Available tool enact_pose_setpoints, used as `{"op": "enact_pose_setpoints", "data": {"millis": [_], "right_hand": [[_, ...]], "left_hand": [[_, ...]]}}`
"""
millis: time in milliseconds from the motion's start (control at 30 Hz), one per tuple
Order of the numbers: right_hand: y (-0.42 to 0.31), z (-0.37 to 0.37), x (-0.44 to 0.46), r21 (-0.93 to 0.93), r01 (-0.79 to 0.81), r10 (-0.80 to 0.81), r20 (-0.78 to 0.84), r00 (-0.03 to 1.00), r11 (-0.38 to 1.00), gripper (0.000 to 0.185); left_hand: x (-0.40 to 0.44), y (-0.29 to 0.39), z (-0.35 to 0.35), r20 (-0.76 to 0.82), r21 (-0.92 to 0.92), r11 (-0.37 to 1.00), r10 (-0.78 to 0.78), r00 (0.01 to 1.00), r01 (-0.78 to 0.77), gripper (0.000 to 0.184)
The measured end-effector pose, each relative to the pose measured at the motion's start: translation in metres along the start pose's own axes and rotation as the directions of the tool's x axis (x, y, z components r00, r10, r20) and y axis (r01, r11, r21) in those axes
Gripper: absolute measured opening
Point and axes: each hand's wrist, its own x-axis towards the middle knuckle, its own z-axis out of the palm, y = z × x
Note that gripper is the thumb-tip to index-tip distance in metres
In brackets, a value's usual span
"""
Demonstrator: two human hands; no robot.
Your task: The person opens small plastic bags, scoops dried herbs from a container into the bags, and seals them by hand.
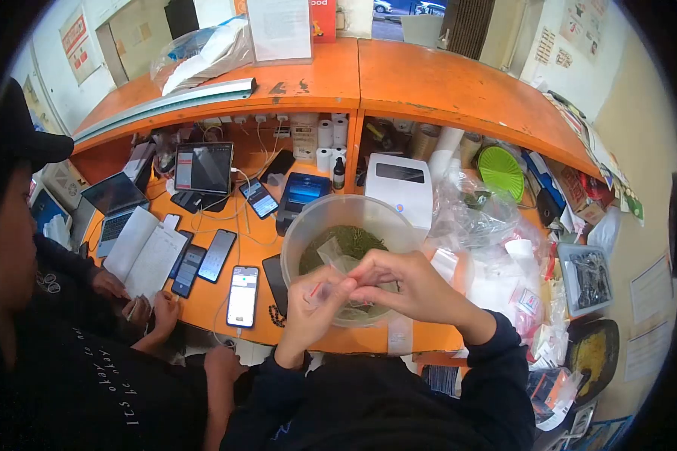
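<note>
A translucent round plastic tub (297,223) stands at the counter's front, with dark green shredded dried leaves (365,237) in its bottom. Both my hands are over its near side. A small clear plastic bag (334,254) hangs between them above the leaves. My left hand (308,310) closes round one side of the bag, and a bit of red shows by its fingers. My right hand (399,282) pinches at the bag's edge, thumb and forefinger meeting the left fingertips. What the bag contains is hard to make out.
Left of the tub lie several phones (242,296), an open notebook (152,255) and a laptop (116,210); two people sit or stand there, one hand on the notebook. Behind are printers (393,188). Clear plastic bags (478,218) pile up on the right, near a tray (585,279).
</note>
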Motion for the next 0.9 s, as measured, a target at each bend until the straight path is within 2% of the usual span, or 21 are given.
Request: {"op": "enact_pose_setpoints", "data": {"millis": [133,167,233,333,433,467,533,567,633,733,833,900], "right_hand": [[0.004,0.009,-0.008,-0.027,0.011,-0.014,-0.113,0.993,1.000,0.011],[0.006,0.009,-0.007,-0.179,0.081,-0.109,-0.152,0.982,0.981,0.011],[0.012,0.010,-0.005,-0.469,0.187,-0.304,-0.186,0.934,0.863,0.011],[0.026,-0.002,0.008,-0.665,0.111,-0.416,-0.320,0.851,0.738,0.013],[0.022,0.012,0.015,-0.639,0.112,-0.425,-0.360,0.831,0.761,0.022],[0.019,0.019,0.016,-0.622,0.120,-0.420,-0.362,0.833,0.774,0.026],[0.017,0.014,0.020,-0.684,0.178,-0.470,-0.267,0.841,0.707,0.034],[0.016,0.009,0.022,-0.708,0.204,-0.483,-0.217,0.848,0.677,0.038],[0.001,-0.009,0.025,-0.561,0.123,-0.327,-0.279,0.903,0.818,0.039],[-0.018,-0.015,0.028,-0.374,0.038,-0.148,-0.271,0.951,0.927,0.041],[-0.019,-0.013,0.029,-0.119,0.004,-0.026,-0.185,0.982,0.993,0.041],[-0.018,-0.010,0.028,0.021,-0.037,0.038,-0.073,0.997,0.999,0.037]], "left_hand": [[-0.001,0.000,0.009,-0.030,0.077,0.992,0.102,0.994,-0.100,0.014],[0.000,-0.003,0.012,-0.054,0.229,0.950,0.229,0.972,-0.211,0.018],[0.004,-0.013,0.015,-0.039,0.518,0.765,0.468,0.883,-0.383,0.024],[0.008,-0.018,0.014,-0.010,0.660,0.642,0.529,0.849,-0.392,0.014],[0.011,-0.019,0.023,-0.108,0.696,0.649,0.519,0.848,-0.308,0.014],[0.010,-0.019,0.025,-0.174,0.647,0.707,0.502,0.848,-0.286,0.013],[0.005,-0.022,0.026,-0.303,0.532,0.815,0.436,0.847,-0.229,0.013],[0.005,-0.021,0.027,-0.299,0.561,0.780,0.504,0.810,-0.278,0.013],[0.013,-0.015,0.025,-0.282,0.619,0.702,0.619,0.733,-0.354,0.016],[0.010,-0.005,0.020,0.031,0.703,0.503,0.685,0.728,-0.503,0.032],[0.009,0.000,0.024,0.010,0.669,0.539,0.683,0.731,-0.513,0.051],[0.006,-0.006,0.017,0.007,0.701,0.486,0.727,0.686,-0.522,0.057]]}}
